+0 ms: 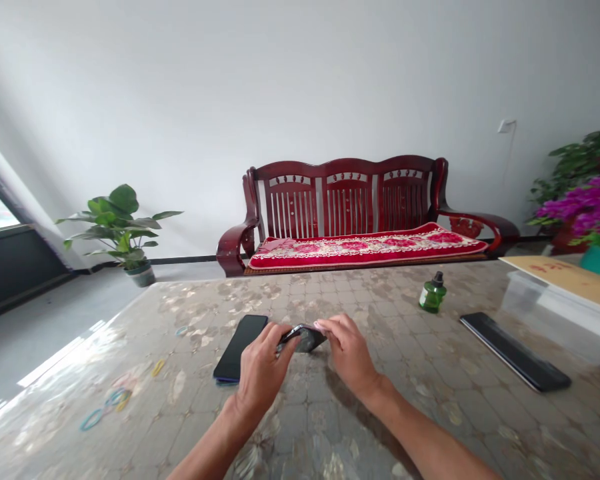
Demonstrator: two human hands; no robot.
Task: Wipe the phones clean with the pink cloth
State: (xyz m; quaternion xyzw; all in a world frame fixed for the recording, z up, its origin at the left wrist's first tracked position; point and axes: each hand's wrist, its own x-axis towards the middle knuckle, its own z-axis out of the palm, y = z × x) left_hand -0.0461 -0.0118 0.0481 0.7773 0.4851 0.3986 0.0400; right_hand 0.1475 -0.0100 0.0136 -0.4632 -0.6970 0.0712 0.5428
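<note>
Above the table in front of me, both hands hold a thin dark piece with a shiny rim (307, 339); its exact kind does not show. My left hand (266, 363) is closed on its left end, thumb below and fingers above. At its upper right edge, my right hand (349, 350) pinches it between thumb and fingertips. A black smartphone (241, 348) lies on the table just left of my left hand, with a bluish edge beneath it. Another dark phone-like slab (515, 350) rests further to the right.
The table (320, 427) has a patterned cover. A green bottle (433, 294) stands toward the back right, near a clear plastic box (545, 317) topped by a tan envelope (570, 277). Several coloured bands (116, 398) lie at left. A wooden bench (347, 200) stands beyond.
</note>
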